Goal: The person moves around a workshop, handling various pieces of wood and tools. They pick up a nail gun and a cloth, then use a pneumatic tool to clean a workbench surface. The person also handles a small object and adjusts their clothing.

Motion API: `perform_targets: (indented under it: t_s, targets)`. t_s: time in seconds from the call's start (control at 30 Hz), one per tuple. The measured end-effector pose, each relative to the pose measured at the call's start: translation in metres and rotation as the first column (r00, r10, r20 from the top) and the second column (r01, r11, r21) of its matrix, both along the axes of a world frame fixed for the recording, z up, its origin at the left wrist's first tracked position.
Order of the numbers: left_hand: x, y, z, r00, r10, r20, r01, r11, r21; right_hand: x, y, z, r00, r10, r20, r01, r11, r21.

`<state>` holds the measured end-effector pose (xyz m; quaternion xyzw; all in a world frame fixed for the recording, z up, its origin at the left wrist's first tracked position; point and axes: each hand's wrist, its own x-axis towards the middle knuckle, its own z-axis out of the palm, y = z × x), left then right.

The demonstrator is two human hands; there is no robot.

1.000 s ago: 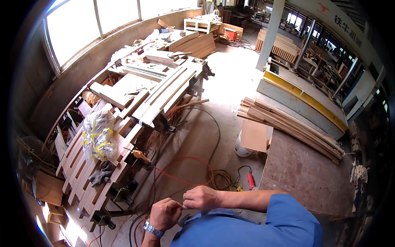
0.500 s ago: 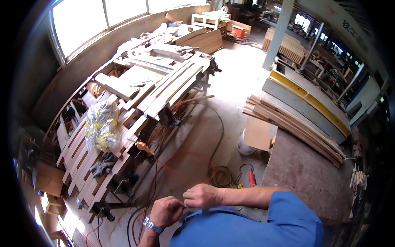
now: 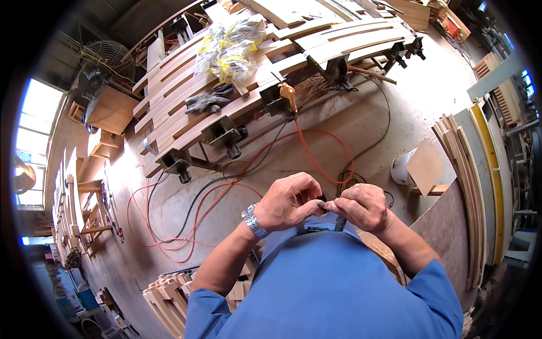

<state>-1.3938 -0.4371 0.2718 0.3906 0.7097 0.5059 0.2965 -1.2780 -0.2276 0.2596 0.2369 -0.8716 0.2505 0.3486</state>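
In front of my blue shirt, my left hand and my right hand meet with curled, pinching fingers. A tiny dark thing shows between the fingertips, too small to name. My left wrist wears a silver metal-band watch. Beyond my hands stands a clamping bench carrying wooden slats. On the slats rest dark grey work gloves and a crumpled clear plastic bag with yellow strips.
A tan air blow gun hangs at the bench's edge, its orange hose trailing over the floor with dark cables. To the right are a white bucket and stacked boards. Cut wooden pieces lie at lower left.
The view has swung left, bringing the bench's near end and the fan into sight. My hands now appear higher in the picture, still close together with fingers pinched.
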Motion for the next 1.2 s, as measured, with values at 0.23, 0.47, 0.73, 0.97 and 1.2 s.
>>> perform_targets:
  t_s: [0.23,0.47,0.73,0.97,1.2]
  targets:
    - [0.0,0.009,0.005,0.988,-0.068,-0.14,0.086,0.987,0.132,-0.004,0.006,0.0,0.998,0.038,0.058,-0.039,0.999,0.001]
    - [-0.006,0.014,0.009,0.867,-0.186,-0.463,0.209,0.978,-0.002,-0.006,0.009,-0.004,0.989,0.093,0.112,-0.103,0.991,0.084]
    - [0.006,0.023,0.012,0.808,-0.11,-0.579,0.149,0.989,0.02,-0.007,0.016,-0.011,0.985,0.053,0.165,-0.052,0.999,-0.011]
    - [0.01,0.01,0.013,0.941,-0.003,-0.339,0.027,0.998,0.065,-0.003,0.019,-0.009,0.99,0.005,0.143,0.011,0.994,-0.11]
    - [0.01,0.015,0.007,0.939,0.007,-0.344,0.026,0.996,0.091,-0.004,0.015,-0.009,0.997,0.032,0.074,-0.029,0.999,-0.046]
